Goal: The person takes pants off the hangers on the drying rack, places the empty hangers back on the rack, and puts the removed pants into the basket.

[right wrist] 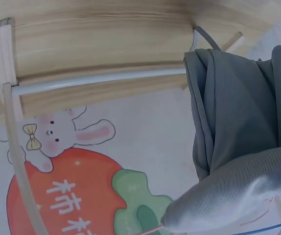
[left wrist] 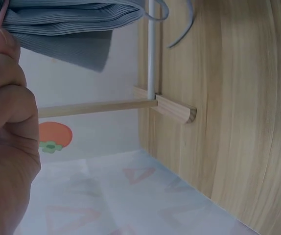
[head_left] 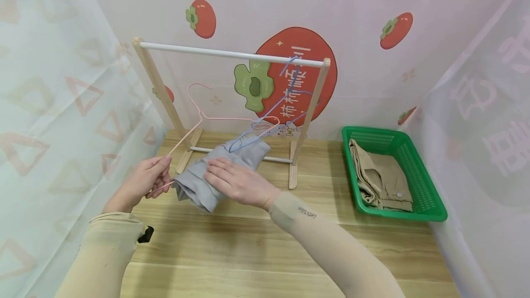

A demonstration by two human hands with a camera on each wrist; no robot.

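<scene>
A thin pink hanger (head_left: 227, 118) is tilted in front of the rack, its hook pointing up and free of the rod. The left hand (head_left: 142, 179) pinches its wire at the left corner; in the left wrist view, the thumb and curled fingers (left wrist: 8, 105) grip beside the cloth. A folded grey garment (head_left: 194, 174) of fine ribbed fabric hangs over the hanger's lower bar. The right hand (head_left: 240, 182) rests on the garment's front with its fingers extended. In the right wrist view, the grey garment (right wrist: 243, 98) fills the right side and the hand is hidden.
A wooden rack (head_left: 316, 100) with a white top rod (head_left: 232, 54) stands behind the hands. From the rod's right end hangs a blue hanger (head_left: 294, 77), overlapping the garment from the head view. At right, a green basket (head_left: 428, 197) holds folded khaki trousers (head_left: 389, 176).
</scene>
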